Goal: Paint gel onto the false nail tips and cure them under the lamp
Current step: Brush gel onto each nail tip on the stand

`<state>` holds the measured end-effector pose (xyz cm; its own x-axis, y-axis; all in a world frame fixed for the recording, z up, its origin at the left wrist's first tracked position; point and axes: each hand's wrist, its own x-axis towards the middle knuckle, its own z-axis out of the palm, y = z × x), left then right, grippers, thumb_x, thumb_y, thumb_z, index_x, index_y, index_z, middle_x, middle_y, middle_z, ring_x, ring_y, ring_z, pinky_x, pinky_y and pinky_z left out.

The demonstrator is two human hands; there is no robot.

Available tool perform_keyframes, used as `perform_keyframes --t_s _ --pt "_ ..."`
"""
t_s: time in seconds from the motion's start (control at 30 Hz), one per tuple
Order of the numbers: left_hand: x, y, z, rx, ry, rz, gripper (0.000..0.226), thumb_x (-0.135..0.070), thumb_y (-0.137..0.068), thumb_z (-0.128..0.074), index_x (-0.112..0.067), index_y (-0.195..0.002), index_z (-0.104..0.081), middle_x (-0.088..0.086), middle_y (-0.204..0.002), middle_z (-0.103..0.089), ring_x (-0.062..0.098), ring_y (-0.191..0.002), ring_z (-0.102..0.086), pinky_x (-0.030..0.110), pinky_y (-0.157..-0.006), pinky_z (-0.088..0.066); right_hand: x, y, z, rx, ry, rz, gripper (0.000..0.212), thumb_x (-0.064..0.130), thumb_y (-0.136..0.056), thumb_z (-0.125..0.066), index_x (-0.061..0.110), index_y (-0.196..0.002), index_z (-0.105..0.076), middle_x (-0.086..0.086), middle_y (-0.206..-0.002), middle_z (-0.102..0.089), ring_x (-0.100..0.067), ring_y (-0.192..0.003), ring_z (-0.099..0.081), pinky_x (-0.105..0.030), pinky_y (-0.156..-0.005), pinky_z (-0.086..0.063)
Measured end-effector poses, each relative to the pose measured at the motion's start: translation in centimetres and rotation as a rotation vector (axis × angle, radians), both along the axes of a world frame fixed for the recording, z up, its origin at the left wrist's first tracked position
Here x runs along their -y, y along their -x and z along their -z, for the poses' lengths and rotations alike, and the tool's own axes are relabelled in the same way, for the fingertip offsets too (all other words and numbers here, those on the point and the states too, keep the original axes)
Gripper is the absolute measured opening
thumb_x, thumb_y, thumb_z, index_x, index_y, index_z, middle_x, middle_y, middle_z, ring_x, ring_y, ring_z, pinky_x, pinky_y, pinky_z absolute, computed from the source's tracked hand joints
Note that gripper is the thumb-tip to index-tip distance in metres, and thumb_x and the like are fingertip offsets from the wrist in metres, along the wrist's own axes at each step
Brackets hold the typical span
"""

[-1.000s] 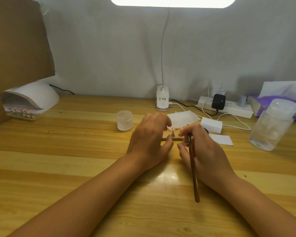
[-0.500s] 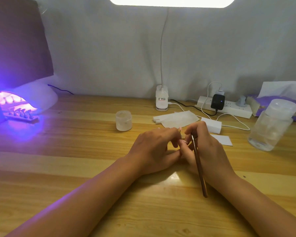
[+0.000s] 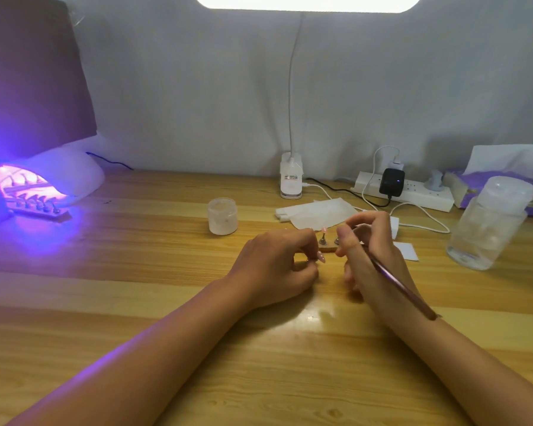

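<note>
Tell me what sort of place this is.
Probably a home nail-art workstation. A wooden desk holds a curing lamp glowing purple over a row of nail tips, the right hand grips a gel brush, and a household power strip sits by the wall.

1. Only a narrow gap separates the left grip (image 3: pixel 277 265) from the right grip (image 3: pixel 373 256). The nail holder (image 3: pixel 326 248), with its upright pegs, fills the far end of that gap.
2. The brush (image 3: pixel 403 287) in the right grip slants back over that wrist and bars its near side.
3. Just beyond the left grip stands a small jar (image 3: pixel 222 215).
4. Beyond the right grip lie paper wipes (image 3: pixel 317 212) and a white cable (image 3: pixel 425 213).
5. Well to the right of the right grip a tall clear bottle (image 3: pixel 490 222) blocks the way.
6. Left of the left grip, bare desk (image 3: pixel 136 272) runs wide to the lit curing lamp (image 3: pixel 59 176).
</note>
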<state>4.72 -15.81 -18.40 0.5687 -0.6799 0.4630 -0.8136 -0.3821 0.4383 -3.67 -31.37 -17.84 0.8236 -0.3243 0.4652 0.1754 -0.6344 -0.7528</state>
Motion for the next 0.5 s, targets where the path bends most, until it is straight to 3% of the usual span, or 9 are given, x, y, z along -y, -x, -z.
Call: perform_keyframes --t_s 0.17,0.3,0.5 --pt "0.01 -0.19 -0.04 -0.018 -0.028 0.018 0.009 -0.027 -0.087 -0.064 -0.033 -0.094 -0.063 -0.016 -0.094 -0.067 -0.009 -0.068 -0.047 0.028 -0.065 -0.044 0.35 0.03 -0.29 -0.051 -0.352 -0.054 0.012 0.021 -0.092 -0.063 0.019 -0.096 -0.052 -0.001 -0.078 -0.061 -0.011 -0.060 -0.053 -0.024 -0.051 -0.041" --pt "-0.01 -0.36 0.09 -0.040 0.001 0.020 0.009 -0.025 -0.086 -0.066 -0.033 -0.091 -0.063 -0.017 -0.093 -0.068 -0.009 -0.068 -0.049 0.028 -0.064 -0.045 0.13 0.44 -0.56 -0.066 -0.485 -0.158 0.012 0.026 -0.089 -0.066 0.016 -0.096 -0.063 0.004 -0.073 -0.065 -0.007 -0.055 -0.052 -0.019 -0.046 -0.042" --pt "0.04 -0.68 0.31 -0.060 0.009 0.020 0.008 -0.029 -0.088 -0.067 -0.033 -0.094 -0.065 -0.016 -0.098 -0.070 -0.013 -0.068 -0.050 0.026 -0.063 -0.040 0.25 0.34 -0.79 -0.071 -0.530 -0.057 0.015 0.022 -0.092 -0.063 0.013 -0.085 -0.054 0.001 -0.060 -0.064 -0.007 -0.044 -0.043 -0.017 -0.040 -0.036"
